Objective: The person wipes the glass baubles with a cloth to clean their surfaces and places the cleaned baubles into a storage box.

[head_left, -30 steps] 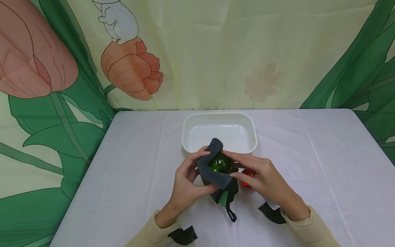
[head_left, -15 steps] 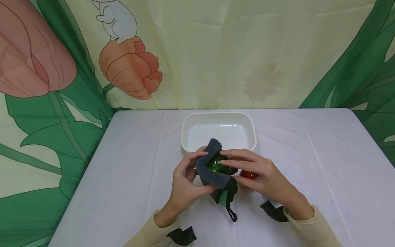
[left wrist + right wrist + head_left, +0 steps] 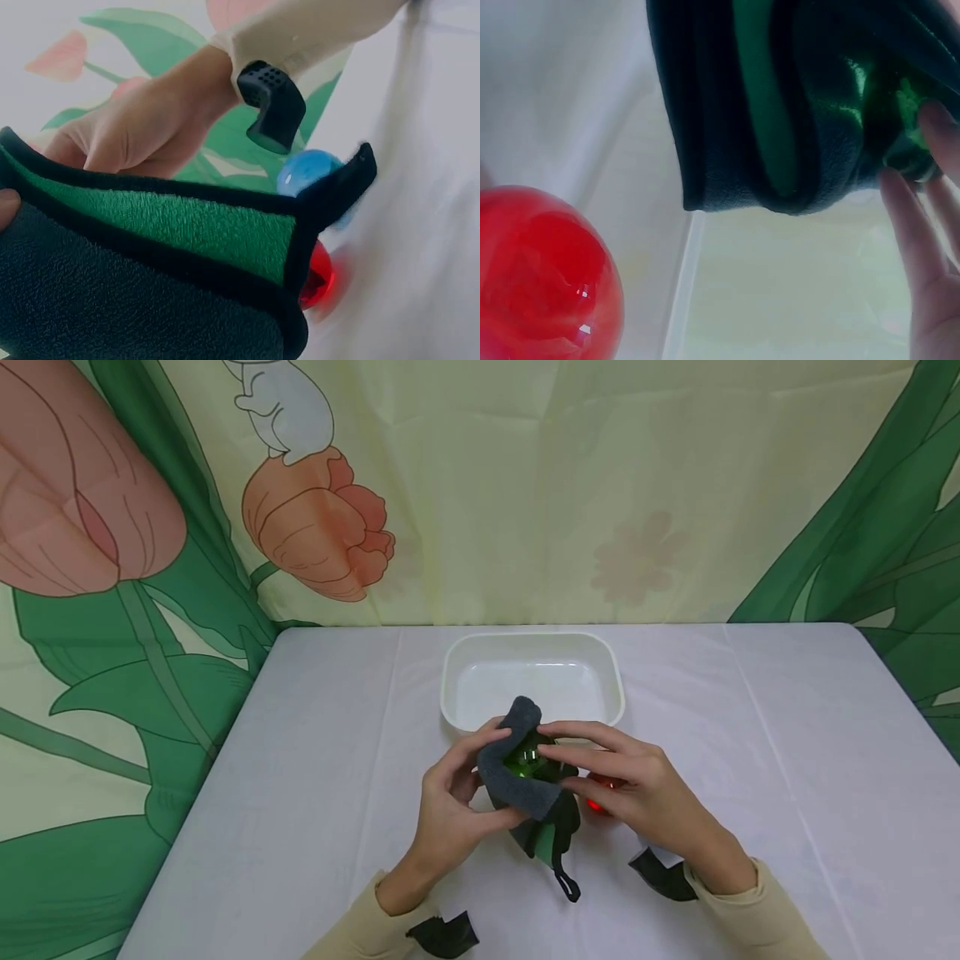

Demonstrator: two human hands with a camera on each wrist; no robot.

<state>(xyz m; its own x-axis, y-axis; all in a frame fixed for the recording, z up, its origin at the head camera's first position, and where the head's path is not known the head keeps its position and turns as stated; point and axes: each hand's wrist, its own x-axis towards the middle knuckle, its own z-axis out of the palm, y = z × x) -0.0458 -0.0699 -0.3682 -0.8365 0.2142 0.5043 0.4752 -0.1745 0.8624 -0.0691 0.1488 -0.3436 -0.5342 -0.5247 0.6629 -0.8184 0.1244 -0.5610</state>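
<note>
In the head view, my left hand (image 3: 448,810) grips a folded dark grey cloth (image 3: 492,770) with a green inner side and a black hanging loop. Nestled in its fold is a shiny, see-through green ball (image 3: 527,762). My right hand (image 3: 641,781) holds the ball's right side between thumb and fingers. The right wrist view shows those fingertips (image 3: 937,124) on the ball, near a small clear part at its end. A red ball (image 3: 604,785) sits on the table, partly behind my right hand. In the left wrist view, a blue ball (image 3: 307,171) is partly covered by the loop.
A white rectangular dish (image 3: 536,681) stands just beyond my hands on a table with a white cloth (image 3: 750,735). A printed curtain (image 3: 525,485) hangs behind the table's far edge. Black straps (image 3: 442,935) stick out at both wrists.
My right fingers have shifted over the green ball, the index and middle fingers now spread apart. The left hand and cloth stay almost in place.
</note>
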